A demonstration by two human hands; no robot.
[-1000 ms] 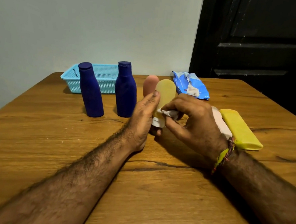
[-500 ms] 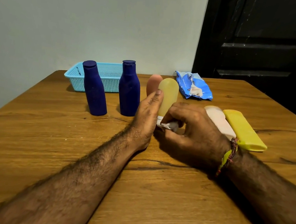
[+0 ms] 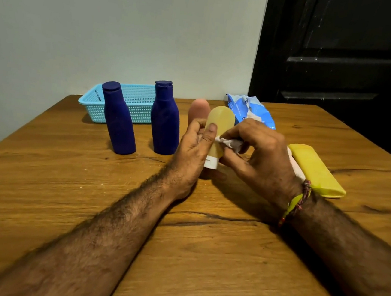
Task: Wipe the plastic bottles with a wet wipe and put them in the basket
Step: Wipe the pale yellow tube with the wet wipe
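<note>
Lifted off the wooden table since a moment earlier, the yellow tube bottle stood cap-down at frame centre, left hand gripping it, right hand pinching the wet wipe against its side; the blue basket waited upper left, nearer the left hand.

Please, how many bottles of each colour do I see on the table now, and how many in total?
Dark blue bottles: 2
Pale yellow bottles: 1, held in both hands
Pink bottles: 1, standing behind it
Bright yellow bottles: 1, lying flat
White bottles: 1, lying flat, mostly hidden
Total: 6
</note>
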